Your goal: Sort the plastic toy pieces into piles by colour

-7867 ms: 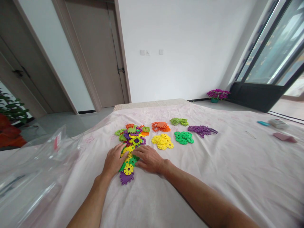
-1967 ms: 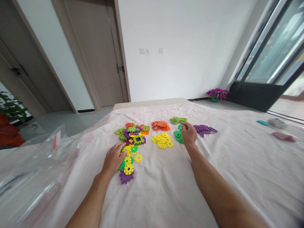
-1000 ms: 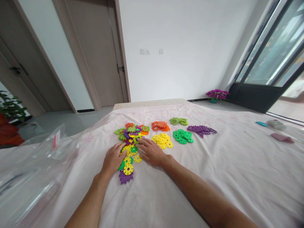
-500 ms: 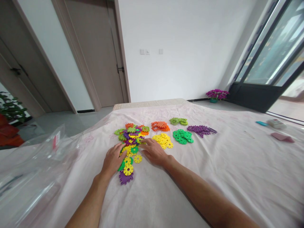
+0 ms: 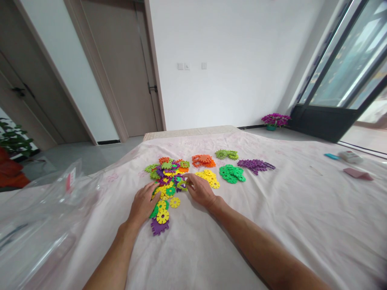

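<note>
A mixed pile of flat plastic interlocking pieces (image 5: 167,171) in purple, orange, yellow and green lies in front of me. My left hand (image 5: 145,203) rests at the pile's left edge, fingers apart, touching yellow discs. At the pile's right side, my right hand (image 5: 199,189) pinches a lime-green piece (image 5: 182,185) between thumb and fingers. Nearest me are a loose yellow notched disc (image 5: 162,216) and a purple square piece (image 5: 159,227) partly under it. Another yellow disc (image 5: 175,202) lies by itself between my hands.
Sorted heaps lie to the right: orange (image 5: 204,160), yellow (image 5: 208,178), green (image 5: 232,174), lime (image 5: 226,154) and purple (image 5: 256,165). Clear plastic bags (image 5: 45,217) cover the left side. A pink cloth-like item (image 5: 358,174) and a pale box (image 5: 350,156) sit far right.
My right hand has drawn back slightly to the right from the mixed pile, with a lime-green piece now in its fingers. My left hand has stayed in place.
</note>
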Demonstrator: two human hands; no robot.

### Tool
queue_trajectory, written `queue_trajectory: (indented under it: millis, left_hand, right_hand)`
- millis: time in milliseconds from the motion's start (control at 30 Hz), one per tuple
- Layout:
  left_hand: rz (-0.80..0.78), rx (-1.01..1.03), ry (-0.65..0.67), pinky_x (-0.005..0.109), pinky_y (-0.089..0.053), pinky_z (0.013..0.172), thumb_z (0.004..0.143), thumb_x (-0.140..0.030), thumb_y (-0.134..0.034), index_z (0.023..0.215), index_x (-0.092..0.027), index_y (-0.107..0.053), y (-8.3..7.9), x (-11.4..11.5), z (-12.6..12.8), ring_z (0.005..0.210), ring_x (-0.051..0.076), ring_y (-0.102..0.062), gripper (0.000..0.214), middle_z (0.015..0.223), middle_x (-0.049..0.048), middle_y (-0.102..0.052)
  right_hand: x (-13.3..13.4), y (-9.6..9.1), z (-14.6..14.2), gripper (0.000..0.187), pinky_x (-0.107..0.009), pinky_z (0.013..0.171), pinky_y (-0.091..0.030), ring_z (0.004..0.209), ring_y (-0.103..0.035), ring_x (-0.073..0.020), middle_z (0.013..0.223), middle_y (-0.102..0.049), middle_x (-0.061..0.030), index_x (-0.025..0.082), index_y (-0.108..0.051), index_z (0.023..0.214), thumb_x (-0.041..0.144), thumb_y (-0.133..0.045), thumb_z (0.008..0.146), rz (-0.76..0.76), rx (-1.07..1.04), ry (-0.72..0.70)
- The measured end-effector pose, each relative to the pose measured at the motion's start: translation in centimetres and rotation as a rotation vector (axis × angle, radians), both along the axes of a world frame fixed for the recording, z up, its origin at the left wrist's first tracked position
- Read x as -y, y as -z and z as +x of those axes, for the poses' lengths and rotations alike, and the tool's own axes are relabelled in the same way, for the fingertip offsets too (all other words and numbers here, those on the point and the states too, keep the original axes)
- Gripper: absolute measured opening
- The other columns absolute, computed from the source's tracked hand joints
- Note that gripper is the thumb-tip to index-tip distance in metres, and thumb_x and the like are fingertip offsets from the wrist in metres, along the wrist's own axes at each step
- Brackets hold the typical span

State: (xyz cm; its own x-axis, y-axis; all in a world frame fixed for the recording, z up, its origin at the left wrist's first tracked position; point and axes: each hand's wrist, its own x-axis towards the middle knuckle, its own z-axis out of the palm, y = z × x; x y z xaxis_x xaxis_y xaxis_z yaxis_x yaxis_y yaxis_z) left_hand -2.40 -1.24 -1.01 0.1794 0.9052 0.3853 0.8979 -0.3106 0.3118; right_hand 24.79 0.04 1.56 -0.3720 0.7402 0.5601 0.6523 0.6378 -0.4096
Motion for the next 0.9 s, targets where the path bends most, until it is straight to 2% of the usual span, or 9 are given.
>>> queue_trajectory:
  millis: [67, 200, 433, 600, 900]
  left_hand:
    - [0.007, 0.003, 0.001, 0.042, -0.038, 0.109, 0.094, -0.042, -0.041, 0.129, -0.022, -0.057, 0.17, -0.11, -0.09, 0.127, 0.023, -0.051, 0.043, 0.138, 0.0081, -0.055]
    - [0.004, -0.004, -0.005, 0.042, -0.037, 0.110, 0.093, -0.041, -0.042, 0.129, -0.021, -0.057, 0.52, -0.29, -0.24, 0.127, 0.023, -0.050, 0.043, 0.137, 0.0085, -0.056]
    - [0.009, -0.008, -0.003, 0.041, -0.037, 0.110, 0.093, -0.042, -0.041, 0.129, -0.022, -0.057, 0.28, -0.10, -0.14, 0.126, 0.022, -0.051, 0.044, 0.137, 0.0080, -0.056]
    - [-0.004, -0.016, -0.012, 0.042, -0.037, 0.109, 0.093, -0.041, -0.041, 0.129, -0.020, -0.057, 0.19, -0.03, -0.11, 0.127, 0.023, -0.051, 0.044, 0.138, 0.0087, -0.055]
    - [-0.004, 0.006, -0.008, 0.043, -0.037, 0.109, 0.093, -0.040, -0.042, 0.128, -0.022, -0.058, 0.00, 0.09, -0.09, 0.126, 0.023, -0.051, 0.043, 0.137, 0.0083, -0.056]
  right_hand:
    - [0.01, -0.05, 0.07, 0.032, -0.026, 0.080, -0.043, 0.089, -0.060, -0.0174, 0.100, -0.066, -0.0061, 0.021, -0.055, 0.124, 0.020, -0.050, 0.092, -0.011, 0.046, -0.001]
    - [0.05, -0.39, 0.27, 0.026, -0.025, 0.078, -0.043, 0.089, -0.061, -0.0179, 0.100, -0.066, -0.0067, 0.023, -0.060, 0.118, 0.025, -0.048, 0.095, -0.050, 0.125, 0.044]
    - [-0.07, -0.63, 0.59, 0.023, -0.024, 0.074, -0.041, 0.085, -0.062, -0.0165, 0.098, -0.069, -0.0050, 0.023, -0.061, 0.114, 0.031, -0.049, 0.095, -0.136, 0.099, 0.101]
    - [-0.15, -0.41, 0.62, 0.022, -0.023, 0.073, -0.041, 0.080, -0.061, -0.0147, 0.094, -0.070, -0.0037, 0.021, -0.062, 0.111, 0.029, -0.050, 0.094, -0.174, 0.021, 0.065]
    - [-0.09, -0.53, 0.68, 0.024, -0.024, 0.074, -0.042, 0.079, -0.062, -0.0154, 0.092, -0.070, -0.0039, 0.021, -0.063, 0.112, 0.030, -0.051, 0.094, -0.149, 0.009, 0.011]
